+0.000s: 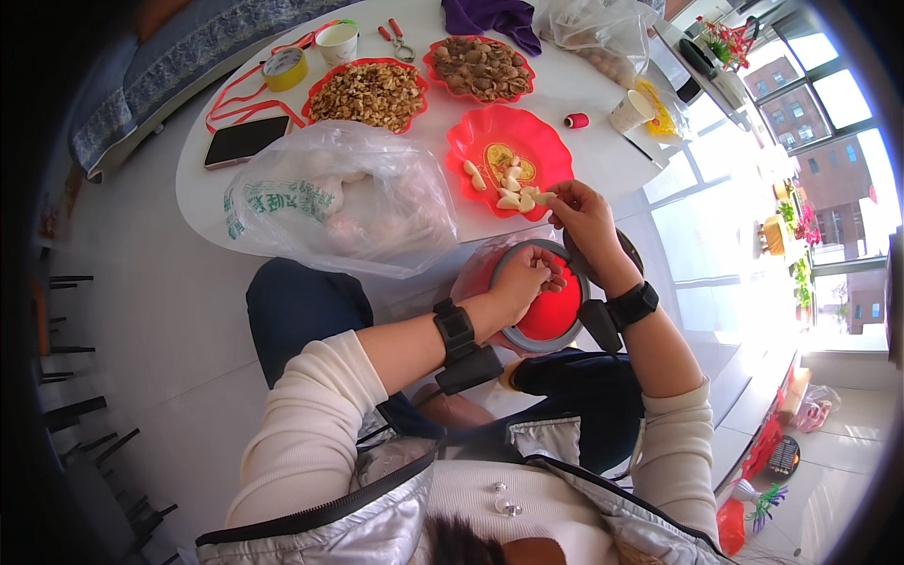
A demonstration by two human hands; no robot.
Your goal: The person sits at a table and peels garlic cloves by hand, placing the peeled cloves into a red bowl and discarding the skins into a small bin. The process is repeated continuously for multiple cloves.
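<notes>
My right hand pinches a pale peeled garlic clove at the near right rim of a red scalloped plate. Several peeled garlic cloves lie on that plate. My left hand is held above a bin with a grey rim and a red inside, its fingers curled inward. Whether those fingers hold a scrap is too small to tell. To the left, a clear plastic bag with green print contains whole garlic bulbs, blurred by the plastic.
Behind stand red plates of walnut kernels and walnut shells. Around them are a phone, yellow tape, paper cups, red-handled pliers, a thread spool and a purple cloth. The white table's edge borders the bin.
</notes>
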